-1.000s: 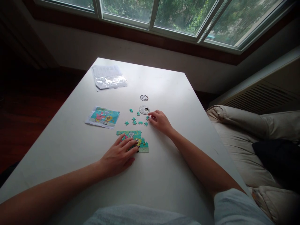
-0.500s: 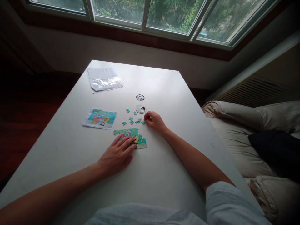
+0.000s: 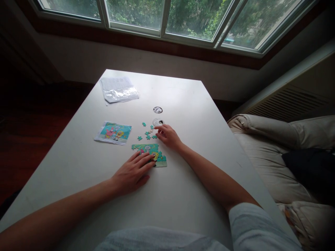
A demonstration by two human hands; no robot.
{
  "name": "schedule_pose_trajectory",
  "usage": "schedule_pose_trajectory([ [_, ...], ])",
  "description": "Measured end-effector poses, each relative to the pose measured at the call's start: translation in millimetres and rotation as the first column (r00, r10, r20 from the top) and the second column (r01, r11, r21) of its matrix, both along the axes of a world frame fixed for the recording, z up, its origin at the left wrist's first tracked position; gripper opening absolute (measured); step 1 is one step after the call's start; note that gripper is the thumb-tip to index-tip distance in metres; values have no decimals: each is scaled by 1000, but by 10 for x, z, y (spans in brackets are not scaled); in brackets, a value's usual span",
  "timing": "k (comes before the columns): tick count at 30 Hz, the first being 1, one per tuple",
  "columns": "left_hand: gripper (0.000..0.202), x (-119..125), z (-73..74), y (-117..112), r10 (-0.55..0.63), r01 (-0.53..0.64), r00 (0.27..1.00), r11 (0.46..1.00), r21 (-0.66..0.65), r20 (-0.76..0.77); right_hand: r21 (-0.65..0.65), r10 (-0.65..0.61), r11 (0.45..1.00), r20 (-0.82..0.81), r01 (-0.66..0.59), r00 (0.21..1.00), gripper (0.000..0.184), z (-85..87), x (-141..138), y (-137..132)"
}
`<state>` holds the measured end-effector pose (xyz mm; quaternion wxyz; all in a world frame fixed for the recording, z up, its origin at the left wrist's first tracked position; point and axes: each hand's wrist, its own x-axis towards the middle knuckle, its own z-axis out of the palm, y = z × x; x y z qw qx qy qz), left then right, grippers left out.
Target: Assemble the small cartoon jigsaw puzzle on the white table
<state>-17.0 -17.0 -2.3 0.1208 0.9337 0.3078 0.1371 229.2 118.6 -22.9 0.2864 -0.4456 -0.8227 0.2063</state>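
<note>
My left hand (image 3: 132, 172) lies flat with its fingers spread over the lower left of a partly joined jigsaw puzzle (image 3: 161, 161), hiding some of it. The joined part shows cartoon figures on a green-blue ground. Above it, several loose puzzle pieces (image 3: 148, 137) lie scattered, mostly teal, with a pale one (image 3: 150, 131) among them. My right hand (image 3: 169, 136) hovers at the right side of these pieces, fingers stretched toward them and slightly apart. No piece shows in its fingers, and its palm side is hidden.
A printed picture sheet (image 3: 116, 133) with the same cartoon figures lies left of the pieces. Papers in a clear plastic sleeve (image 3: 120, 91) rest at the far left of the white table (image 3: 183, 195). Two round openings (image 3: 157, 110) sit beyond the pieces. A sofa (image 3: 251, 153) stands at right.
My right hand has moved left over the loose pieces, its fingers opening from a curled pose. The pale piece has shifted left. My left hand stays on the puzzle; the view has shifted slightly.
</note>
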Motion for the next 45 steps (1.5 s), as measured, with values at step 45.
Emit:
schedule_pose_trajectory([
  [45, 11, -191, 1, 426, 581, -484, 692, 814, -321, 429, -410, 191, 800, -519, -439, 833, 26, 256, -457, -348],
])
